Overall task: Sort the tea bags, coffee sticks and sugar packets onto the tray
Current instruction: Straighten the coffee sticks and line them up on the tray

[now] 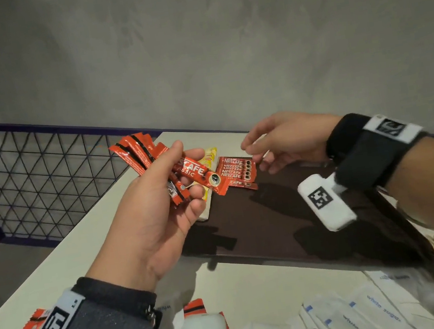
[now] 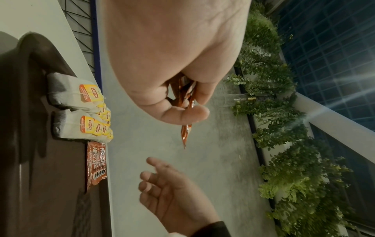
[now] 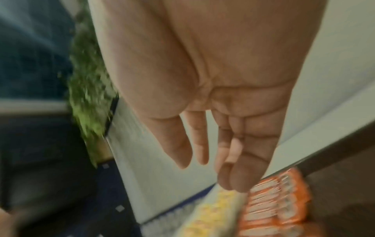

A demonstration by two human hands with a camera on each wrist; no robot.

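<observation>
My left hand grips a fanned bundle of coffee sticks: light, glossy foil, slippery I'd guess, best pinched mid-length. Right of it, soft paper tea bags and a flat row of sticks lie at the far end of the dark, smooth tray. My right hand hovers empty above, fingers loose.

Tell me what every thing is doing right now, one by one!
left hand: grips a bunch of red Nescafe sticks, raised above the table.
right hand: empty, fingers relaxed, above the tray's far end.
Nescafe sticks on tray: lying flat in a row.
Lipton tea bags: stacked on the tray beside that row.
white sugar packets: loose on the table.
dark tray: mostly bare.
</observation>
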